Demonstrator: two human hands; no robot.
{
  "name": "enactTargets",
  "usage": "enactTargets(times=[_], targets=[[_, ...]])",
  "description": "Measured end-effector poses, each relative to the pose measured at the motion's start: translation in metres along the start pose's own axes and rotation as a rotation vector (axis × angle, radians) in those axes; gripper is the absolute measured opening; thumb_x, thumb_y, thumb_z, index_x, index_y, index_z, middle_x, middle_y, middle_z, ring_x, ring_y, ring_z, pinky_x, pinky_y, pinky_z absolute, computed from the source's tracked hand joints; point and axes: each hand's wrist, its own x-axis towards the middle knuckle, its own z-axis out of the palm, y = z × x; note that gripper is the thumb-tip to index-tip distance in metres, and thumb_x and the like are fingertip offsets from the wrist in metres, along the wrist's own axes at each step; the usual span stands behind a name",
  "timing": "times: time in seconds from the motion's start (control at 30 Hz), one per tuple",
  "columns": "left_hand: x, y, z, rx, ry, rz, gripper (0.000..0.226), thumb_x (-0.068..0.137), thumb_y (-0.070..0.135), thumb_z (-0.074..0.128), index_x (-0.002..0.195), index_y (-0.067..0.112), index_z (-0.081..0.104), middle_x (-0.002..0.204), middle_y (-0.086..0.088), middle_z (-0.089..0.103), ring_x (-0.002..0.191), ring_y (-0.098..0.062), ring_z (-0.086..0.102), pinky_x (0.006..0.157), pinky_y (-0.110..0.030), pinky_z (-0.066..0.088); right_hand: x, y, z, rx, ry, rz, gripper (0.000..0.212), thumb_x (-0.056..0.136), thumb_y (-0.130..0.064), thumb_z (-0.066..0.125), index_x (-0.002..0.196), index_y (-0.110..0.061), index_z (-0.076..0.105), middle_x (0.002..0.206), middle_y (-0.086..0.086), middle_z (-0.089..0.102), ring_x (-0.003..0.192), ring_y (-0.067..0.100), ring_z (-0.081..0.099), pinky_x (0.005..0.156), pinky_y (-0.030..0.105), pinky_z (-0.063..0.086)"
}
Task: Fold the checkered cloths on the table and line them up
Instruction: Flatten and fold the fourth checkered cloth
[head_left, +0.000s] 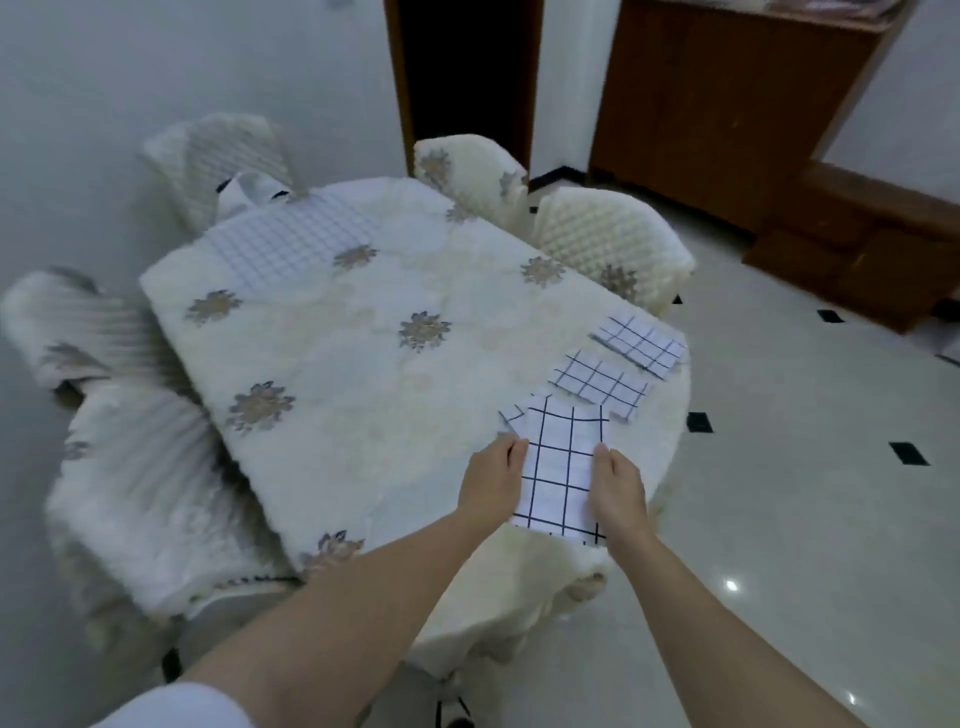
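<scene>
Cream quilted fabric with dull gold flowers covers the worktop (337, 338), and a white cloth with dark blue checks (563, 467) lies between the left hand (493, 480) and the right hand (618, 491), its long axis running straight away from the wrists. Each hand sets fairly straight fingers against one long edge; whether the thumbs pinch underneath I cannot tell. Just beyond the right hand lie a folded checkered cloth (600, 384) and a second folded cloth (641, 345), so the next fold probably carries the near end forward, toward them.
</scene>
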Motion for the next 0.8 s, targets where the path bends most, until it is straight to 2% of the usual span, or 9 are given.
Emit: enactTargets(times=[0.1,0.2,0.23,0.3,0.37,0.5,0.6,0.7,0.8], targets=[[-0.001,-0.041,-0.037,-0.053,0.144,-0.095,0.037,0.107,0.031,0.039,0.072,0.019,0.038,0.064,0.001,0.044,0.058,-0.015,0.037,0.056,-0.033,0.028,0.001,-0.016,0.056,-0.057,-0.149,-0.038,0.047,0.106,-0.038,0.033,0.086,0.000,0.053,0.082,0.011,0.057,0.078,0.028,0.052,0.071,0.037,0.042],[-0.006,-0.076,-0.059,-0.085,0.238,-0.168,0.039,0.107,0.033,0.039,0.071,0.017,0.036,0.060,0.001,0.038,0.054,-0.014,0.032,0.049,-0.027,0.021,-0.003,-0.022,0.103,-0.137,-0.240,-0.068,0.047,0.105,-0.039,0.033,0.096,-0.001,0.058,0.095,0.008,0.061,0.092,0.026,0.055,0.082,0.040,0.044],[-0.007,-0.086,-0.064,-0.095,0.258,-0.189,0.039,0.107,0.033,0.038,0.072,0.016,0.037,0.060,0.001,0.038,0.054,-0.014,0.032,0.049,-0.028,0.020,-0.004,-0.024,0.115,-0.161,-0.264,-0.085,0.044,0.105,-0.038,0.033,0.092,-0.003,0.057,0.093,0.008,0.060,0.091,0.027,0.055,0.081,0.040,0.044],[-0.008,-0.102,-0.070,-0.106,0.288,-0.214,0.039,0.107,0.033,0.038,0.072,0.017,0.037,0.061,0.001,0.038,0.055,-0.014,0.032,0.051,-0.030,0.022,-0.004,-0.025,0.132,-0.222,-0.301,-0.133,0.039,0.106,-0.031,0.034,0.077,-0.008,0.047,0.079,0.007,0.051,0.077,0.023,0.049,0.068,0.036,0.037],[-0.010,-0.113,-0.071,-0.111,0.315,-0.248,0.039,0.107,0.033,0.038,0.071,0.021,0.036,0.062,0.002,0.041,0.056,-0.014,0.034,0.053,-0.032,0.025,-0.002,-0.024,0.143,-0.270,-0.345,-0.164,0.039,0.106,-0.028,0.034,0.073,-0.010,0.042,0.074,0.005,0.043,0.069,0.019,0.042,0.061,0.034,0.031],[-0.012,-0.128,-0.060,-0.132,0.327,-0.310,0.036,0.106,0.033,0.041,0.073,0.019,0.039,0.064,0.002,0.045,0.059,-0.015,0.038,0.056,-0.034,0.028,0.013,-0.008,0.151,-0.331,-0.416,-0.174,0.040,0.107,-0.032,0.033,0.079,-0.007,0.047,0.077,0.008,0.047,0.071,0.019,0.042,0.061,0.034,0.031],[-0.008,-0.130,-0.050,-0.143,0.312,-0.342,0.035,0.106,0.033,0.041,0.075,0.017,0.042,0.065,0.001,0.046,0.059,-0.014,0.039,0.057,-0.034,0.029,0.025,-0.004,0.150,-0.396,-0.444,-0.182,0.040,0.107,-0.031,0.034,0.074,-0.011,0.043,0.073,0.004,0.045,0.068,0.016,0.042,0.059,0.031,0.030],[-0.002,-0.129,-0.040,-0.154,0.289,-0.375,0.035,0.106,0.033,0.041,0.073,0.022,0.041,0.065,0.003,0.045,0.059,-0.012,0.039,0.056,-0.032,0.030,0.037,0.001,0.147,-0.430,-0.467,-0.183,0.040,0.107,-0.030,0.035,0.071,-0.013,0.041,0.070,0.002,0.043,0.066,0.016,0.042,0.057,0.032,0.029],[0.005,-0.128,-0.033,-0.160,0.281,-0.413,0.036,0.106,0.032,0.042,0.070,0.026,0.038,0.064,0.004,0.044,0.059,-0.011,0.039,0.055,-0.030,0.030,0.051,0.008,0.148,-0.437,-0.486,-0.174,0.040,0.107,-0.032,0.036,0.074,-0.011,0.046,0.072,0.005,0.047,0.070,0.021,0.046,0.063,0.035,0.033]])
